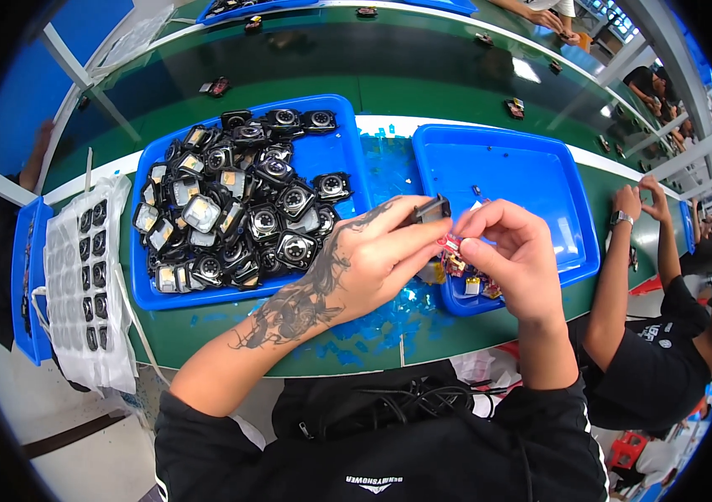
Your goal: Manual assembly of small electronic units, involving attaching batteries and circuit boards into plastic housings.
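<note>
My left hand [377, 255] is closed around a black watch case [431, 212], whose dark edge sticks up past the fingers. Close against it, my right hand [511, 251] pinches a small red-and-gold electronic part [454, 258] with thumb and forefinger. The two hands meet over the near left corner of the right blue tray [583, 209]. Below them, several small electronic parts [481, 287] lie in that corner. At my left, a blue tray [354, 159] bears a heap of black watch cases [264, 222], many showing round sensor backs.
A green conveyor belt [305, 67] runs beyond the trays, with scattered small parts on it. Blue film scraps [393, 322] litter the bench between the trays. A white moulded tray [67, 276] with dark pieces stands at far left. A co-worker's arm [611, 289] reaches in at right.
</note>
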### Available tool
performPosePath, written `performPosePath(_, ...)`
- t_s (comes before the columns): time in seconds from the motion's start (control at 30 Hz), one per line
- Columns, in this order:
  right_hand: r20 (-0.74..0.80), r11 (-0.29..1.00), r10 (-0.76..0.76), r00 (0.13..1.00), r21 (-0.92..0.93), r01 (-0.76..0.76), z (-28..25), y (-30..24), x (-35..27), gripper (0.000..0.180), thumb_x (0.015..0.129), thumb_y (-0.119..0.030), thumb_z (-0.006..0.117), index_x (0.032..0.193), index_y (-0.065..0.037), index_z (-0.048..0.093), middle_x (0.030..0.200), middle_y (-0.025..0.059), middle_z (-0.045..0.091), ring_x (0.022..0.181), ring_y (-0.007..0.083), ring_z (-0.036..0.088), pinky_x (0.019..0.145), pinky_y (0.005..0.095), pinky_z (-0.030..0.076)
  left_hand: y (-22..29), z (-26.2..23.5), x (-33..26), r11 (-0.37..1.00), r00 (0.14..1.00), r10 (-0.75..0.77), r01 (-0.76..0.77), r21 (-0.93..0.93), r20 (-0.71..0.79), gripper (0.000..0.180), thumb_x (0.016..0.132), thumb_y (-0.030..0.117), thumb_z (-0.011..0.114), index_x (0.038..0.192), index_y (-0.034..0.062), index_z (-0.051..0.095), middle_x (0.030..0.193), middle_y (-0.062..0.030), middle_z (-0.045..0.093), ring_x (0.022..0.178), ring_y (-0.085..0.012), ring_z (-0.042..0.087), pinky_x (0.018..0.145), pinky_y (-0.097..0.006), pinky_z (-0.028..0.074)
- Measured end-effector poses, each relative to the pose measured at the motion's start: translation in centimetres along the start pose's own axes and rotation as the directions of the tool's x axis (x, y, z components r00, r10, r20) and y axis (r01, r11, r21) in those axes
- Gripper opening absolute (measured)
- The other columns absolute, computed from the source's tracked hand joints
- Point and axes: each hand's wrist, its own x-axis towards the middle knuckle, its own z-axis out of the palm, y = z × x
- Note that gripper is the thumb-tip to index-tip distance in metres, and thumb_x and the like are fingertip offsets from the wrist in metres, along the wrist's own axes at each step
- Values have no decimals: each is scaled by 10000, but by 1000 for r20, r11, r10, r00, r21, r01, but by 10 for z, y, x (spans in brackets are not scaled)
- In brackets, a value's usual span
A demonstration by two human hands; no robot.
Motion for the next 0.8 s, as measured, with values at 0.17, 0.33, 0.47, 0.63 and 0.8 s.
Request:
performPosePath(0.17,2,999,-14,1000,46,14,2,1,-5,63,895,-11,628,927,7,577,965,45,595,882,81,563,785,215,467,6,1,-3,948,959,-249,270,-169,134,150,824,-14,679,971,-9,712,835,-96,648,731,-140,642,641,-242,510)
performPosePath(0.33,1,999,-30,1000,44,30,-2,9,-6,70,915,-27,604,962,5,563,958,44,595,858,75,558,763,213,463,3,8,-3,573,781,-532,617,-540,327,137,878,-21,642,999,-60,694,916,-76,664,878,-103,633,775,-227,538)
performPosePath(0.47,-8,998,11,1000,61,-11,-4,10,-6,84,912,-22,608,978,9,566,950,44,599,839,73,567,752,215,476,0,12,-5,557,807,-514,572,-602,292,144,874,-30,643,1004,-74,687,927,-84,656,880,-110,637,791,-228,540)
performPosePath(0.63,-68,998,9,998,60,-5,5,11,-6,152,871,15,652,1003,20,576,938,45,607,860,76,581,752,207,501,2,9,-4,607,798,-524,596,-526,299,151,879,-31,636,1016,-70,685,930,-79,637,882,-109,634,789,-224,537)
performPosePath(0.8,-127,984,-41,991,-179,17,10,14,-5,233,827,19,709,1017,25,574,880,40,616,808,74,612,697,189,516,5,14,-8,613,818,-516,559,-558,252,174,899,-18,599,1050,-51,680,965,-84,629,876,-118,653,708,-220,536)
